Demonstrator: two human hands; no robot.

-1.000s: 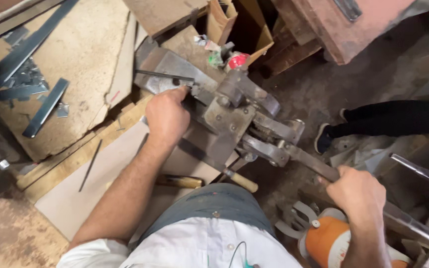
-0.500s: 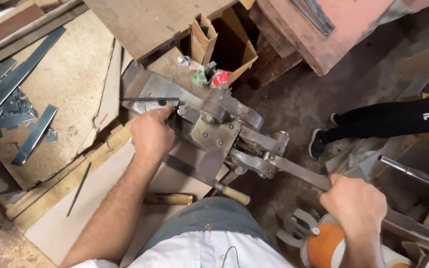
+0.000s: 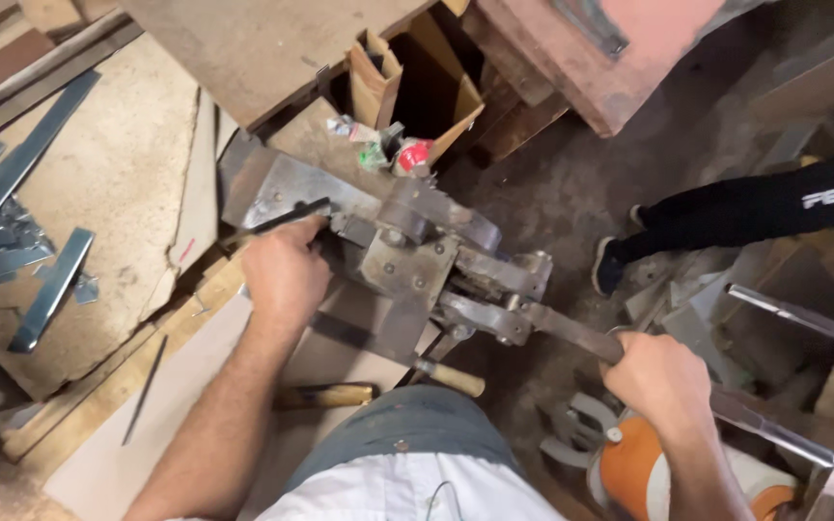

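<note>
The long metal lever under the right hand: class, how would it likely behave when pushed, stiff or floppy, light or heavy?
The lever looks like thick steel bar, so probably stiff. It is pinned to the bulky metal machine, so it likely swings rather than lifts free. The right hand wraps it fully, suggesting real resistance.

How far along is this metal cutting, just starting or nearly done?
Some looks done: cut metal pieces lie in a pile on the floor at the left. In hand: the left hand holds a dark strip at the shear, and the right hand grips its long lever. Left, probably: long strips lie uncut beside the pile. How many more are wanted cannot be told.
</note>
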